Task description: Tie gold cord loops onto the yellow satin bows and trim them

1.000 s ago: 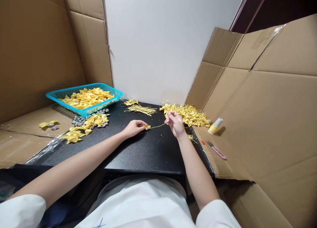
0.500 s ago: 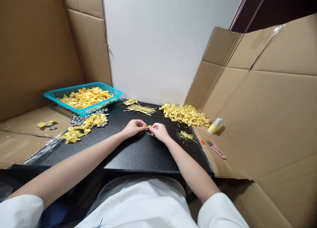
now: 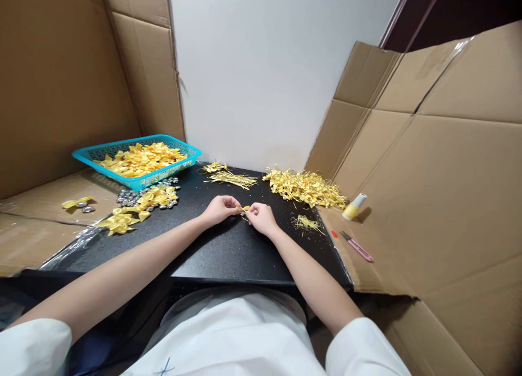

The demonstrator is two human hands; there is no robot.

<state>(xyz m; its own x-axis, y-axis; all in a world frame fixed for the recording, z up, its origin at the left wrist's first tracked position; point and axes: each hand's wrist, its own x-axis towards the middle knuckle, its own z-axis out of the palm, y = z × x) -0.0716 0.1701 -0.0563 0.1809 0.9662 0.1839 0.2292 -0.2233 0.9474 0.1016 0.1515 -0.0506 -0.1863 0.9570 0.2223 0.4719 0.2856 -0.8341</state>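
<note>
Wearing a white top [image 3: 232, 332] w/ 2 loose sleeves, nearest of all. Reaching fwd w/ both bare arms over a black table [image 3: 232, 262]. At table ctr, pinching a small yellow bow [image 3: 244, 208] w/ fingers of L hand [image 3: 220, 210] – closed on its L end, just above the tabletop. Pinching thin yellow cord [image 3: 245, 219] right beside it w/ fingers of R hand [image 3: 261, 218] – also closed, exact grip partly hidden. Almost touching, fingertips to fingertips, w/ the bow btwn.

To the R, on cardboard sheet [image 3: 383, 278]: pink-handled snips [image 3: 356, 246], w/ a red spot [image 3: 334, 234] nr the tip. On the table, R of R hand: loose heap of yellow clippings [image 3: 308, 223]. To the L: yellow ribbon flowers [image 3: 120, 221], then silvery beads [image 3: 132, 195] w/ more bows [image 3: 157, 195] among them. Farther L, on another cardboard sheet [image 3: 36, 240]: 1 yellow bow [image 3: 75, 203] next to 2 beads [image 3: 86, 207].

Farther on, at R: white-and-yellow bottle [image 3: 354, 207], upright, beside a big pile of finished-looking yellow pieces [image 3: 304, 190]. Mid-back: bundle of thin yellow strips [image 3: 232, 179], w/ a sm. yellow cluster [image 3: 215, 167] behind. Back L: turquoise basket [image 3: 163, 173], full of yellow bows. Beyond – pale wall [image 3: 261, 82], flanked by cardboard panels [image 3: 448, 202].
</note>
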